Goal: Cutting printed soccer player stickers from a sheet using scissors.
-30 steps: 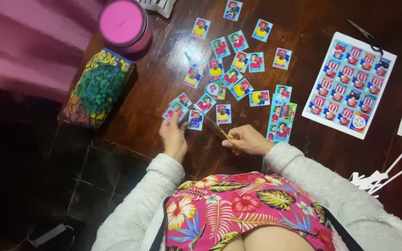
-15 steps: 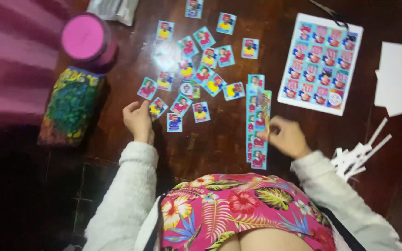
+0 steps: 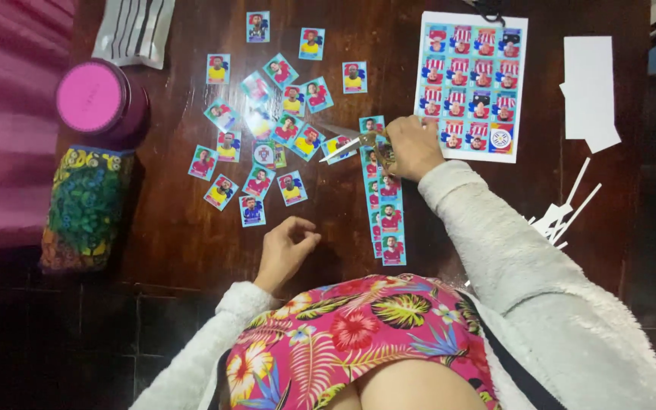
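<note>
Right hand (image 3: 411, 146): fingers clamped on scissors (image 3: 354, 142), blades apart, pointing left.
Sticker strip (image 3: 385, 201): on worktop (image 3: 184, 228), long axis near–far, just below scissors.
Left hand (image 3: 286, 250): fingers loosely curled, empty, farther.

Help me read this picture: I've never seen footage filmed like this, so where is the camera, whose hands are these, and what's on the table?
The camera sits on a person's head and looks down, so you see their own two arms and lap from above. There is no machine here, only bare hands. The right hand has a grip on a pair of scissors, blades open, at the top of a long strip of picture cards. The left hand rests loosely curled on the dark wooden table and holds nothing. Small cut cards lie scattered, an uncut sheet lies to the right, and a pink-lidded jar stands at the left.
</note>
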